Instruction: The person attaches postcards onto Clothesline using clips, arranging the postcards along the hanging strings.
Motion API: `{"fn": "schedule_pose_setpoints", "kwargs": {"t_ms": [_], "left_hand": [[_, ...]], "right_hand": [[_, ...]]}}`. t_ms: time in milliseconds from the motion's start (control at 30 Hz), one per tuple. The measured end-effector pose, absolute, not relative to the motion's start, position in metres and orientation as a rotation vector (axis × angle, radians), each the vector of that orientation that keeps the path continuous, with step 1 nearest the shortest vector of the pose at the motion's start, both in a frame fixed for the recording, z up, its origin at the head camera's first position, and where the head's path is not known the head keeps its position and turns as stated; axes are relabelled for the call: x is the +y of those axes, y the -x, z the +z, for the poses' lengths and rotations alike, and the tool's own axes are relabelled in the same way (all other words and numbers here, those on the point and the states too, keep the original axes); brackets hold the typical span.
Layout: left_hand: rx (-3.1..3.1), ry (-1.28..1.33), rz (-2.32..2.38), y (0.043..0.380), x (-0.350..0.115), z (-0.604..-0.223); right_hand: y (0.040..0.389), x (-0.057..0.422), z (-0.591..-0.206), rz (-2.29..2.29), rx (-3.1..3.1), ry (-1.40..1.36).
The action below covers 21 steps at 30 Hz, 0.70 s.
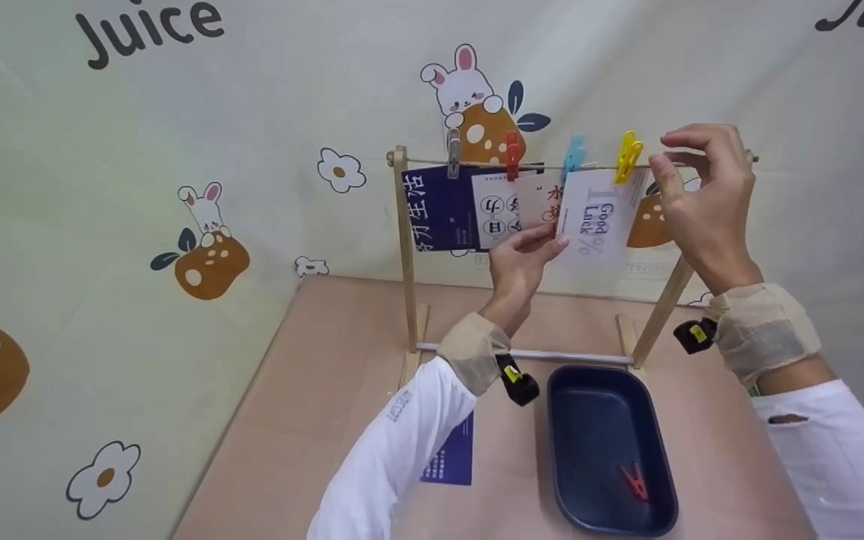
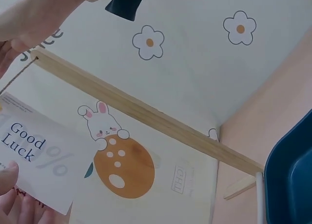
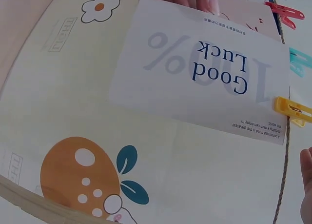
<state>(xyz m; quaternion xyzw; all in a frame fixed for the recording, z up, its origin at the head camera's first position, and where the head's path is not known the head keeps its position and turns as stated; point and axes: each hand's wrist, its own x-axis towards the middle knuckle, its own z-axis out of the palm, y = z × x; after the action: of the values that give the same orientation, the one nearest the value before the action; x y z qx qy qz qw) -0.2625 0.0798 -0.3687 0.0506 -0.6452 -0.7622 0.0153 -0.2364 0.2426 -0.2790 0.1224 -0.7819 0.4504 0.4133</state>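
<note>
A white "Good Luck" card [image 1: 598, 217] hangs from a string, with a yellow clothespin [image 1: 628, 157] on its top edge. My left hand [image 1: 518, 266] pinches the card's left edge between thumb and fingers. To the right of the yellow clothespin, my right hand [image 1: 709, 187] is raised by the string, thumb and fingers apart, holding nothing. Left of this card hang a pinkish card [image 1: 535, 196], a white card with circled characters [image 1: 493, 214] and a dark blue card [image 1: 438, 217]. Light blue [image 1: 574, 154], red [image 1: 512, 156] and grey [image 1: 454, 154] clothespins sit along the string.
The string runs between two posts of a wooden frame [image 1: 407, 262] standing on the table [image 1: 289, 420]. In front, a dark blue tray [image 1: 556, 450] holds a red clothespin [image 1: 634, 481]. Another dark blue card [image 1: 458, 454] lies partly beneath my left sleeve. A printed cloth hangs behind.
</note>
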Motion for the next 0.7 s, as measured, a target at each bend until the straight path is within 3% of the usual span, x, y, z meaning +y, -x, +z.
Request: {"fn": "schedule_pose_setpoints", "kwargs": {"t_ms": [700], "left_hand": [[-2.112,0.132,-2.187,0.229,0.053,-0.364]], "right_hand": [[0.179,0.231,-0.301,0.947,-2.002,-0.248]]}}
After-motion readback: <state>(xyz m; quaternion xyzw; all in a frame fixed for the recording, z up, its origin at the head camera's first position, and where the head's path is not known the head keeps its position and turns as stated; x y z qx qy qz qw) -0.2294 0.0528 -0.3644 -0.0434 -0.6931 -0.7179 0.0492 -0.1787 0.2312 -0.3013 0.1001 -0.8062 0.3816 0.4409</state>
